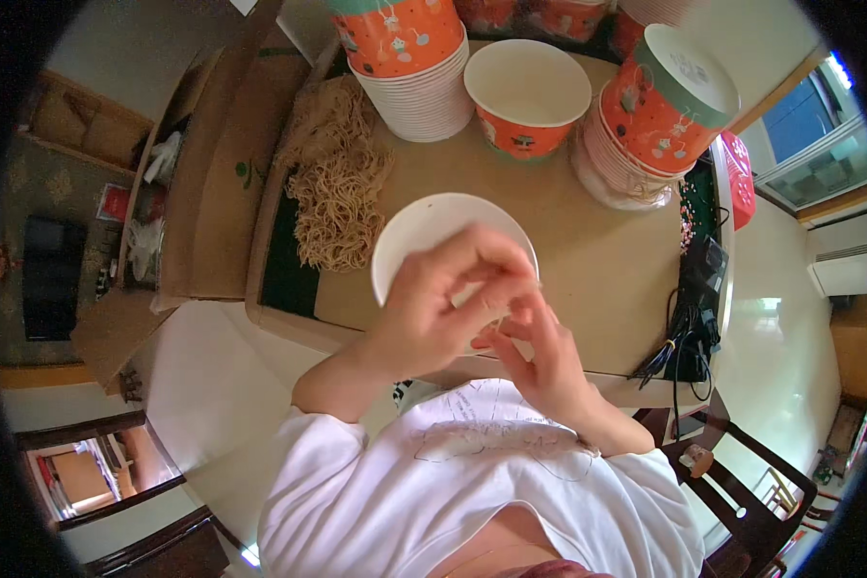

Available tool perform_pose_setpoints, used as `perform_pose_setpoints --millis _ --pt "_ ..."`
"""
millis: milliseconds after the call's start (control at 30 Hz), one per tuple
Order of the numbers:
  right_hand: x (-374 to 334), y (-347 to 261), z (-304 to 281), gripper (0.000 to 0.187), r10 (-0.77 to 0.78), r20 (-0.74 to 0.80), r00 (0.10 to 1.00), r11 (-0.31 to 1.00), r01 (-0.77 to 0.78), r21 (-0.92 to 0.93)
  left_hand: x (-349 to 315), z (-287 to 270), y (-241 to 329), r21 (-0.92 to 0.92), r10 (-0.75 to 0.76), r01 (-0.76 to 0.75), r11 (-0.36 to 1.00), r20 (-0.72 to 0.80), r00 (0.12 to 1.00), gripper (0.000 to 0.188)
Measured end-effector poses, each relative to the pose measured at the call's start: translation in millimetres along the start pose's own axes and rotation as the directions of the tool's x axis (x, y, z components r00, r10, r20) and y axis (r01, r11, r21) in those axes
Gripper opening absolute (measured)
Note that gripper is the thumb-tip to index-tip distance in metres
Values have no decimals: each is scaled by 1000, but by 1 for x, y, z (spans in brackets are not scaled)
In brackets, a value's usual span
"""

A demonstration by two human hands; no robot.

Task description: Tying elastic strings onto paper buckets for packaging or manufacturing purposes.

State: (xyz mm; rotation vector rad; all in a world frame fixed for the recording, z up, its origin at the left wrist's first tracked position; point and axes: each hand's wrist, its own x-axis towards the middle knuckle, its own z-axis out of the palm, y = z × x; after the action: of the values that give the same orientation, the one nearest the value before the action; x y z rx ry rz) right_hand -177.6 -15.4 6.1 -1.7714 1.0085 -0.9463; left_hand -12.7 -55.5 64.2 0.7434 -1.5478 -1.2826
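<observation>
Bowl point(424, 226) | under both hands' grip (white, empty) | noodles point(337, 183) left

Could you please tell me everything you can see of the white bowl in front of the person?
The white bowl is round, plain and looks like paper or thin plastic. It sits upright and open on the brown table, near its front edge, just right of the pile of dry noodles. What shows of its inside looks empty. The left hand and right hand cover its near side; whether they grip it cannot be told.
</observation>
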Motion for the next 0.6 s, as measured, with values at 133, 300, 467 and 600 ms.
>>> perform_pose_setpoints --millis 133,300,467,600 --pt "1 8 -2 15 255 76 964 802 -255 541 -20 10 -2 526 109 -62 848 -59 992 32" --pt "10 14 -10 18 248 8 969 681 -181 709 -52 25 -17 909 91 -37 415 -1 996 42" --pt "19 18 -32 20 283 -143 948 651 -80 755 -61 8 -45 924 153 -52 380 -8 988 25" --pt "26 25 -66 29 271 -230 935 516 60 854 -63 3 -55 840 169 -318 439 271 948 21"
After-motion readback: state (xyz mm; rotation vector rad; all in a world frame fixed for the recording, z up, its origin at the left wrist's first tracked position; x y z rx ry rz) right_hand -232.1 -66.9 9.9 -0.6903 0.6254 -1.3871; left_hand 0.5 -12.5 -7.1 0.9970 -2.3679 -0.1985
